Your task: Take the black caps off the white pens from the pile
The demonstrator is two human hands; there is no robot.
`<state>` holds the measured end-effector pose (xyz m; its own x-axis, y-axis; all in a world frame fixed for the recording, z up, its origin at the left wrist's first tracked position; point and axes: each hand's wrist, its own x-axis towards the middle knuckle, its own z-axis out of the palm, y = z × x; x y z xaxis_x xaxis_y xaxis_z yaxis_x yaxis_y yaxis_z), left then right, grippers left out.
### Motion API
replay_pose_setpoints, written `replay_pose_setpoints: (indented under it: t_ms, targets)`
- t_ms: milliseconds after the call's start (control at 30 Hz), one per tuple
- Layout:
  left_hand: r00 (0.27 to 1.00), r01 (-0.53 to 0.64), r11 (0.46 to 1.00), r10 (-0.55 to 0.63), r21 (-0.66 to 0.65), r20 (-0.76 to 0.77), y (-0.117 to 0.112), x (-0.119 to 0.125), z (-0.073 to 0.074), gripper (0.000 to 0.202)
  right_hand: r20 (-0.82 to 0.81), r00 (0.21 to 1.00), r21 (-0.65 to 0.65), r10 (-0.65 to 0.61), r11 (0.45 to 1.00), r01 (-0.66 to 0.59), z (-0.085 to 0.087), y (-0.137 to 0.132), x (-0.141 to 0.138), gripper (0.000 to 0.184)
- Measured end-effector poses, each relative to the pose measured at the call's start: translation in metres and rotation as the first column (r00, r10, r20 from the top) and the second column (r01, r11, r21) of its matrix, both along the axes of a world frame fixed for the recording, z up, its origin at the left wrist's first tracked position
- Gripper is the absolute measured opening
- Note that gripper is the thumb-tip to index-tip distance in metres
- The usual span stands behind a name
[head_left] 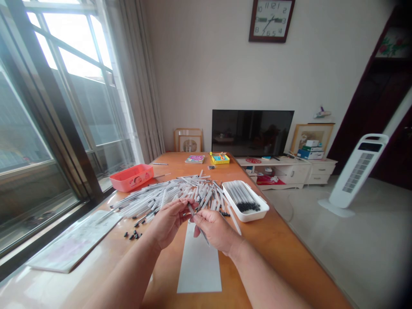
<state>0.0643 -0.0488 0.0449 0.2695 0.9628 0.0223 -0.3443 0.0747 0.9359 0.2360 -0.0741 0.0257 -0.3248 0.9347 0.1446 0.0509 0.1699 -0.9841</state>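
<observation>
Between both hands, a pen (204,237) slants above a white sheet of paper (199,270). My left hand (170,219) is closed on its dark upper end, which the fingers partly hide. The fingers of my right hand (216,227) pinch the barrel, and its clear lower end sticks out beneath them. Just beyond the hands spreads a big heap of clear and white pen parts (141,199). Small black caps (131,235) lie loose left of my left hand. Right of the heap, a white box (264,213) holds a row of clear pens with black ends.
A red-pink plastic box (131,179) stands at the table's left. Nearer lies a flat booklet (75,244). At the far end are a yellow box (220,160) and a colourful booklet (195,159). The wooden table's (289,257) right edge borders the floor.
</observation>
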Motion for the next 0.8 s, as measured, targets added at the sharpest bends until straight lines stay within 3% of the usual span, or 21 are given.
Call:
replay_pose_setpoints:
  t_ms: [200, 333, 433, 600, 800]
  targets:
    - [0.997, -0.064, 0.998, 0.064, 0.003, -0.048, 0.0026, -0.0005, -0.0062, 0.026, 0.014, 1.000, 0.000, -0.005, 1.000, 0.005, -0.0002, -0.0006, -0.0007, 0.043]
    - [0.999, -0.039, 0.999, 0.039, -0.011, -0.019, 0.0039, -0.0027, -0.0051, 0.019, 0.001, 1.000, -0.027, 0.009, 1.000, -0.009, -0.0026, -0.0003, -0.0010, 0.042]
    - [1.000, -0.015, 0.999, 0.015, -0.030, 0.004, 0.0029, -0.0028, -0.0020, 0.025, -0.011, 1.000, -0.030, 0.014, 0.999, -0.014, -0.0030, -0.0001, -0.0001, 0.045]
    - [0.997, -0.068, 0.998, 0.067, -0.018, -0.036, 0.0020, -0.0005, -0.0045, 0.024, -0.009, 1.000, -0.036, 0.015, 0.999, -0.016, -0.0026, -0.0009, -0.0007, 0.043]
    - [0.995, -0.094, 0.996, 0.094, -0.004, -0.030, 0.0050, -0.0016, -0.0069, 0.021, -0.127, 0.992, -0.042, 0.002, 0.999, -0.007, -0.0029, 0.0003, -0.0058, 0.027]
